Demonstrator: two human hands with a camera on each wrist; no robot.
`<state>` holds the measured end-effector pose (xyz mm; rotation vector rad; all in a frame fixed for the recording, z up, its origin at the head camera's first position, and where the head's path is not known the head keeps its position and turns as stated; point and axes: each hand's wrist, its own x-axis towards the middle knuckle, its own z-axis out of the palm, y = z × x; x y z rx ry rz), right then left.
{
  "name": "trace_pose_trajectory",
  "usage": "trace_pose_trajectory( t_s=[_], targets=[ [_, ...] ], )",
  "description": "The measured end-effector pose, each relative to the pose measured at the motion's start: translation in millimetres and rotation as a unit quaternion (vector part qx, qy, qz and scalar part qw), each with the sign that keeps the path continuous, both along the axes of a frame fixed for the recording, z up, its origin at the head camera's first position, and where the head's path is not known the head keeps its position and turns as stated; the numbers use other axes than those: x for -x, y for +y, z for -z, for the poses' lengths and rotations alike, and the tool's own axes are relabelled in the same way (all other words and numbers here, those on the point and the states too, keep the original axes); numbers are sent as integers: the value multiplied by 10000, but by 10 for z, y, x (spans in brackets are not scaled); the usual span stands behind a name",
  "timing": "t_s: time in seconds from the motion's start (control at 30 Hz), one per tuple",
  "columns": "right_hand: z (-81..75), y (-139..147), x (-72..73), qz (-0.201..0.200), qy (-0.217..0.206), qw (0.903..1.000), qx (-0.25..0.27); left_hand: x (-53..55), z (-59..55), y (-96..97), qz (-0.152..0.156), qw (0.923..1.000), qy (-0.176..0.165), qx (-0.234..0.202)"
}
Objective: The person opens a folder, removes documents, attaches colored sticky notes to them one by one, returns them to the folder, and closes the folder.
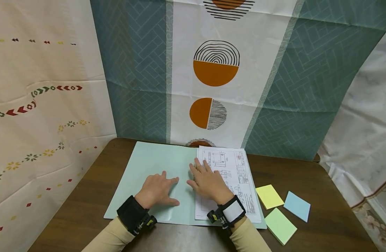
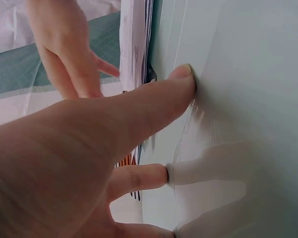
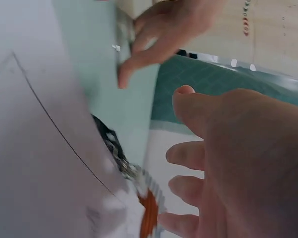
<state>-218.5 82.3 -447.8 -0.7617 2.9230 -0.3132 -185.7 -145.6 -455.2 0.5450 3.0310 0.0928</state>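
Note:
A pale green folder (image 1: 142, 161) lies spread open on the table. Its left cover is under my left hand (image 1: 158, 190), whose fingers are spread; in the left wrist view, the thumb (image 2: 174, 87) and fingertips touch the smooth cover. A stack of printed drawing sheets (image 1: 241, 168) lies on the folder's right side. My right hand (image 1: 210, 183) is over the left part of these sheets, fingers extended and holding nothing. Along the sheets' inner edge, the right wrist view shows a dark and metallic binder clip mechanism (image 3: 111, 141), mostly hidden by the hand in the head view.
Right of the folder lie a yellow sticky-note pad (image 1: 269, 196), a blue one (image 1: 297, 206) and a green one (image 1: 281, 226). They rest on the brown wooden table (image 1: 331, 217). Patterned cloth (image 1: 142, 70) hangs behind the table's far edge.

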Motion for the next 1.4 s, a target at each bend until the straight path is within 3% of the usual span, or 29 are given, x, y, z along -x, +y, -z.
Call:
trace_pose_trajectory(
  t_s=[0.17, 0.4, 0.6, 0.8, 1.0, 1.2, 1.4],
  targets=[
    [-142, 231, -54, 299, -40, 9993, 200, -7, 1, 13, 63, 9999, 21, -79],
    [-258, 773, -150, 691, 184, 9974, 45, -10, -21, -25, 93, 9998, -78, -141],
    [-204, 1107, -223, 981, 438, 9940, 184, 6, -43, -56, 26, 9997, -188, -128],
    [-125, 1227, -168, 1042, 841, 9899, 457, 5, -40, -31, -51, 9993, -324, -153],
    [-119, 1300, -148, 1193, 1203, 9837, 599, 6, -56, 7, -76, 9998, -192, -56],
    [-148, 1339, -152, 1344, 1245, 9803, 741, 0, -89, -58, -14, 9996, -260, -146],
    [-199, 1387, -159, 1509, 1116, 9796, 717, 17, -113, -194, -160, 9989, -408, -168]
  ],
)
